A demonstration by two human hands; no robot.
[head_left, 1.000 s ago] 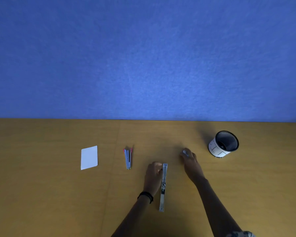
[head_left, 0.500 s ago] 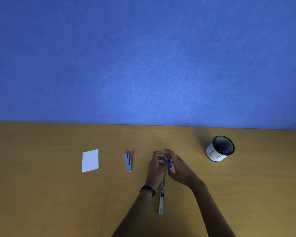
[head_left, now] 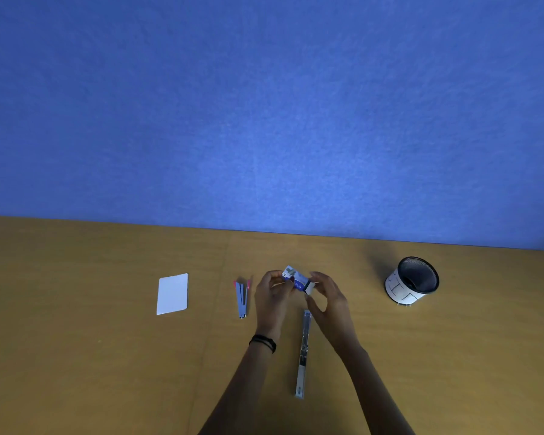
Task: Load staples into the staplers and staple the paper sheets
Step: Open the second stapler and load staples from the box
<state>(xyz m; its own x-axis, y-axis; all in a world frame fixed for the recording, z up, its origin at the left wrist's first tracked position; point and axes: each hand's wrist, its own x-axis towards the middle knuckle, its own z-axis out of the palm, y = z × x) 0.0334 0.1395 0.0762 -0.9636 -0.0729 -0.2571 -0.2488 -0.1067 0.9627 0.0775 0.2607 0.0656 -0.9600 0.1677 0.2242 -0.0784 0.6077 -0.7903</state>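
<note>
A small blue staple box (head_left: 296,279) is held above the wooden table between my left hand (head_left: 272,296) and my right hand (head_left: 327,298), its white inner tray showing at the right end. Below the hands, a long silver stapler (head_left: 303,353) lies opened flat on the table. A smaller grey stapler with pink tips (head_left: 242,298) lies opened to the left of my left hand. A white stack of paper sheets (head_left: 172,294) rests further left.
A black mesh pen holder with a white wrap (head_left: 412,282) stands at the right. The wooden table (head_left: 76,356) ends at a blue wall behind it.
My right hand carried the staple box from the table's right side to the middle. My left hand left the silver stapler and joined it on the box, which now sits higher and partly slid out.
</note>
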